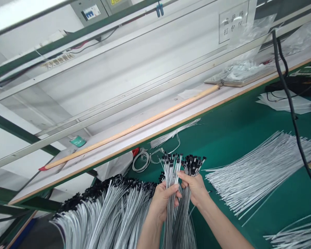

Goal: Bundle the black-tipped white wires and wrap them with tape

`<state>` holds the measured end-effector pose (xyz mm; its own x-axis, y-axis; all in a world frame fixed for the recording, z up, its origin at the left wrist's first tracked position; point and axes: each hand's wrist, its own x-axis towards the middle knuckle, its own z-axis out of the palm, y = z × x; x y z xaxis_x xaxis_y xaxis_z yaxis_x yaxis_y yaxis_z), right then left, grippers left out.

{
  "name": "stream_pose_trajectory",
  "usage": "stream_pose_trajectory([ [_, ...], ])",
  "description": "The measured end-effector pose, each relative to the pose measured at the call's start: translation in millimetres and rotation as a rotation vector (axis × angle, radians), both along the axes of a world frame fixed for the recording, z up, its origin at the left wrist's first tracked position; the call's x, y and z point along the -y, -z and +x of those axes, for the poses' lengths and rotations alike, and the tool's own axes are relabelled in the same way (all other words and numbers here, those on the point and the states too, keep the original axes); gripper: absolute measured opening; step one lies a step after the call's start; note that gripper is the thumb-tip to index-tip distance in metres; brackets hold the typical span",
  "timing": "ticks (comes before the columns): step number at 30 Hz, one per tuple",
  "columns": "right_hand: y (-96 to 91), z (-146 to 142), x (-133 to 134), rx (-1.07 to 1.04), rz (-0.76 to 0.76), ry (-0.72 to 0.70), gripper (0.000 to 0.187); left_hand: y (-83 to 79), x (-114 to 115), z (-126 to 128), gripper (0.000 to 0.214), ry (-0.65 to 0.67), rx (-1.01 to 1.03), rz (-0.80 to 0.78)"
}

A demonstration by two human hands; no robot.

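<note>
Clutching a wire bundle apiece, both hands are side by side, towards five o'clock from the centre of the view! The left hand (163, 199) has its grip wrapped snugly around the left bundle (170, 173), thumb across the front, no gap around those grey strands. And the right hand (195, 186): its grip is curled around the right bundle (182, 216), just below the black tips (193, 162), thumb pointing towards ten o'clock at the left bundle's edge; whether it touches, I can't tell. Both bundles stand tips up, tails down towards six o'clock, over the green tabletop (223, 129). From the hands, a big black-tipped heap (106, 211) sits at eight o'clock, a coiled cable (142, 162) at ten, a thin sheaf (171, 135) near twelve, and a broad spread of grey wires (261, 169) at three.
</note>
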<state>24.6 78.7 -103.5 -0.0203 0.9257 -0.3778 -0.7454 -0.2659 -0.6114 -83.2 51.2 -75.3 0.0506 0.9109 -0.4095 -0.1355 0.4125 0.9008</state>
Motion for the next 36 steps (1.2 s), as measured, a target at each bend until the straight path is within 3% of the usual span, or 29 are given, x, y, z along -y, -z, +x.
stream_pose_trajectory([
  [14, -3.3, 4.5, 2.2, 0.057, 0.02, 0.004, 0.027, -1.2, 3.3, 1.3, 0.03, -0.083, -0.001, -0.029],
  [20, 6.1, 8.3, 1.8, -0.008, -0.029, 0.036, 0.022, -2.2, 4.5, -1.5, 0.028, -0.151, -0.001, -0.043],
  [23, 12.3, 10.5, 1.1, -0.061, -0.021, 0.026, 0.022, -1.0, 4.0, -3.2, 0.023, -0.113, 0.029, -0.03],
  [28, 8.0, 8.3, 2.9, -0.014, 0.132, -0.029, 0.025, 0.4, 2.9, -1.4, 0.026, -0.006, 0.066, -0.003],
  [36, 0.8, 3.6, 1.5, -0.016, 0.093, -0.078, 0.026, 1.6, 1.2, 0.5, 0.025, -0.001, 0.024, -0.007],
])
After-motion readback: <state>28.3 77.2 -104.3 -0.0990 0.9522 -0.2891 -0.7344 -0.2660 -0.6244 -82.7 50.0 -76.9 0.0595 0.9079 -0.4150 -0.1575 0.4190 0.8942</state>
